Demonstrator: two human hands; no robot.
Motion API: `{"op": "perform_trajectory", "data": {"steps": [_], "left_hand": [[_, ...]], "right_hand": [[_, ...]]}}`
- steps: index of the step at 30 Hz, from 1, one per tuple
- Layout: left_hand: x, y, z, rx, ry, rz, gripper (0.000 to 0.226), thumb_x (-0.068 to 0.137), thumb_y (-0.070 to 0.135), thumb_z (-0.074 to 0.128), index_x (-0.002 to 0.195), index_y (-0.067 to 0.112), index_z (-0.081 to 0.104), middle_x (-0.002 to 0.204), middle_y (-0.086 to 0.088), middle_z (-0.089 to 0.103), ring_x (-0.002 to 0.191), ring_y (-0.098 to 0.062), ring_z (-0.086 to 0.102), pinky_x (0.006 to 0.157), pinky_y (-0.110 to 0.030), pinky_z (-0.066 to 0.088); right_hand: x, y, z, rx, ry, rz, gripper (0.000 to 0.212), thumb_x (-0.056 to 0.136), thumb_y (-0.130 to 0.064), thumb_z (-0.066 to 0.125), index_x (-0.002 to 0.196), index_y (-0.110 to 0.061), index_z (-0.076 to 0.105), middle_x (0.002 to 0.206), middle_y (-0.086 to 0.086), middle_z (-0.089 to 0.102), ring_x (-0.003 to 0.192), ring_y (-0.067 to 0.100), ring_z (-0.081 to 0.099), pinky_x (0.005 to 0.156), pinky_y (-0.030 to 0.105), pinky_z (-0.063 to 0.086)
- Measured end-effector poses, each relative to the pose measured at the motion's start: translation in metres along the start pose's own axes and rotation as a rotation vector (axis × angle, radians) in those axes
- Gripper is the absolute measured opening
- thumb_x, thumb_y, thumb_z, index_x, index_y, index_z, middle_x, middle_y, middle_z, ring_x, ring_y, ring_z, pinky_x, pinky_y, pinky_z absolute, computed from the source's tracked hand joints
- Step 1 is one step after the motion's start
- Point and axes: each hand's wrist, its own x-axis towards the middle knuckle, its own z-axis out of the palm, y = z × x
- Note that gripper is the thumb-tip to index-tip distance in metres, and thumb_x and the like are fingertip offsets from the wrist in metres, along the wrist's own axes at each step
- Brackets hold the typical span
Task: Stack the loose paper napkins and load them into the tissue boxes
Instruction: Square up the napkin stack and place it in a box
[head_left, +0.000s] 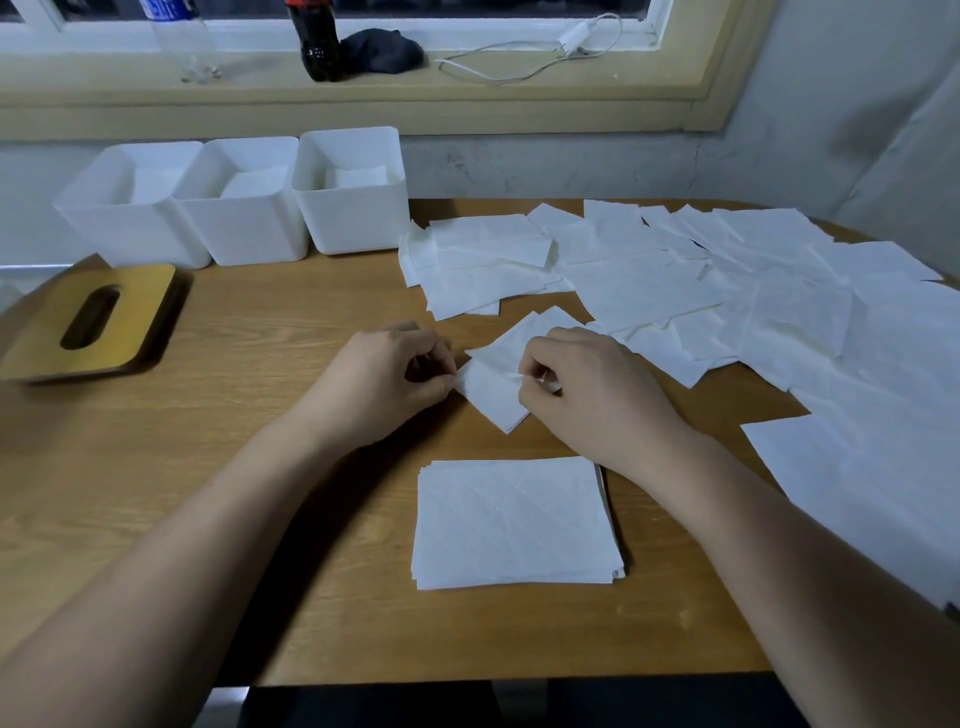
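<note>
- Napkin (493, 389), one, white, at mid-table between both hands. We note it turned cornerwise, with one corner pointing near and another far, so its edges run diagonal to the table's near edge.
- Left hand (395, 379): fingers curled, pinching the napkin's left corner.
- Right hand (587, 389): fingers curled, pinching the napkin on its right part.
- Stack of napkins (514, 522), just near of the hands, lying flat. Its long axis runs left to right and its edges are roughly square with the table (311, 519).
- Loose napkins (727, 291), many, overlapping across the far and right of the table and pointing every way.
- Tissue boxes (244, 208), three, white, open-topped, in a touching row at far left. We see white paper in each.
- Wooden lid (91, 322), at left, near of the boxes. Its slot runs roughly near to far.
- Window sill (571, 88), far: two bottles, dark cloth, white charger cable.
</note>
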Motion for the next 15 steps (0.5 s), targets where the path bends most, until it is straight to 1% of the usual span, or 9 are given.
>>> {"op": "perform_trajectory", "data": {"steps": [2, 4, 5, 6, 8, 10, 11, 12, 15], "left_hand": [[0.0, 0.001, -0.001, -0.019, 0.006, -0.001, 0.009, 0.094, 0.031, 0.082, 0.095, 0.036, 0.074, 0.096, 0.021, 0.063, 0.087, 0.003, 0.061, 0.072, -0.006, 0.042], [-0.001, 0.005, -0.002, -0.105, 0.033, -0.019, 0.012, 0.092, 0.028, 0.083, 0.096, 0.034, 0.073, 0.095, 0.016, 0.067, 0.089, -0.001, 0.064, 0.074, -0.012, 0.047], [-0.002, 0.009, -0.003, -0.181, 0.053, -0.042, 0.015, 0.092, 0.03, 0.085, 0.1, 0.033, 0.072, 0.096, 0.013, 0.069, 0.092, -0.004, 0.066, 0.076, -0.017, 0.05], [-0.003, 0.012, -0.005, -0.263, 0.074, -0.077, 0.022, 0.09, 0.035, 0.086, 0.107, 0.034, 0.071, 0.101, 0.012, 0.071, 0.096, -0.006, 0.067, 0.079, -0.021, 0.053], [-0.005, 0.02, -0.011, -0.396, 0.083, -0.147, 0.047, 0.087, 0.046, 0.087, 0.126, 0.037, 0.063, 0.117, 0.016, 0.07, 0.108, -0.004, 0.067, 0.084, -0.019, 0.053], [-0.007, 0.027, -0.017, -0.472, 0.025, -0.174, 0.065, 0.084, 0.05, 0.088, 0.14, 0.04, 0.056, 0.131, 0.02, 0.066, 0.121, 0.0, 0.064, 0.093, -0.018, 0.051], [-0.007, 0.029, -0.018, -0.525, -0.016, -0.181, 0.064, 0.085, 0.049, 0.088, 0.141, 0.039, 0.057, 0.134, 0.02, 0.067, 0.124, 0.001, 0.064, 0.098, -0.022, 0.051], [-0.008, 0.031, -0.019, -0.599, -0.059, -0.191, 0.056, 0.088, 0.043, 0.087, 0.138, 0.034, 0.062, 0.133, 0.018, 0.07, 0.124, -0.002, 0.066, 0.103, -0.027, 0.052], [-0.009, 0.033, -0.019, -0.843, -0.124, -0.216, 0.025, 0.097, 0.021, 0.079, 0.117, 0.008, 0.074, 0.119, -0.005, 0.08, 0.116, -0.024, 0.075, 0.108, -0.042, 0.056]], "right_hand": [[-0.002, 0.0, -0.006, 0.111, 0.067, 0.006, 0.012, 0.096, -0.019, 0.065, 0.084, -0.021, 0.066, 0.08, -0.007, 0.062, 0.078, 0.013, 0.058, 0.065, 0.035, 0.049], [-0.005, -0.004, -0.017, 0.294, 0.09, 0.039, 0.014, 0.098, -0.016, 0.067, 0.085, -0.021, 0.069, 0.082, -0.008, 0.065, 0.073, 0.009, 0.06, 0.064, 0.025, 0.048], [-0.007, -0.006, -0.024, 0.399, 0.085, 0.062, 0.014, 0.099, -0.016, 0.068, 0.086, -0.023, 0.071, 0.084, -0.009, 0.068, 0.073, 0.005, 0.061, 0.065, 0.018, 0.046], [-0.009, -0.01, -0.03, 0.497, 0.083, 0.076, 0.015, 0.1, -0.017, 0.069, 0.088, -0.025, 0.073, 0.087, -0.011, 0.071, 0.075, 0.003, 0.064, 0.067, 0.016, 0.046], [-0.011, -0.013, -0.04, 0.654, 0.104, 0.086, 0.015, 0.102, -0.017, 0.07, 0.092, -0.026, 0.076, 0.091, -0.011, 0.074, 0.087, 0.008, 0.069, 0.077, 0.023, 0.054], [-0.014, -0.013, -0.045, 0.792, 0.128, 0.101, 0.015, 0.103, -0.014, 0.069, 0.095, -0.024, 0.077, 0.089, -0.009, 0.075, 0.089, 0.011, 0.07, 0.083, 0.029, 0.057], [-0.016, -0.012, -0.047, 0.866, 0.136, 0.117, 0.015, 0.103, -0.015, 0.069, 0.095, -0.024, 0.077, 0.089, -0.008, 0.075, 0.088, 0.013, 0.069, 0.083, 0.031, 0.058], [-0.018, -0.011, -0.048, 0.942, 0.14, 0.138, 0.014, 0.102, -0.016, 0.069, 0.094, -0.024, 0.078, 0.091, -0.006, 0.076, 0.088, 0.015, 0.068, 0.083, 0.035, 0.058], [-0.025, -0.003, -0.048, 1.093, 0.13, 0.213, 0.012, 0.102, -0.017, 0.068, 0.097, -0.018, 0.078, 0.102, 0.008, 0.076, 0.091, 0.024, 0.066, 0.083, 0.043, 0.054]]}}
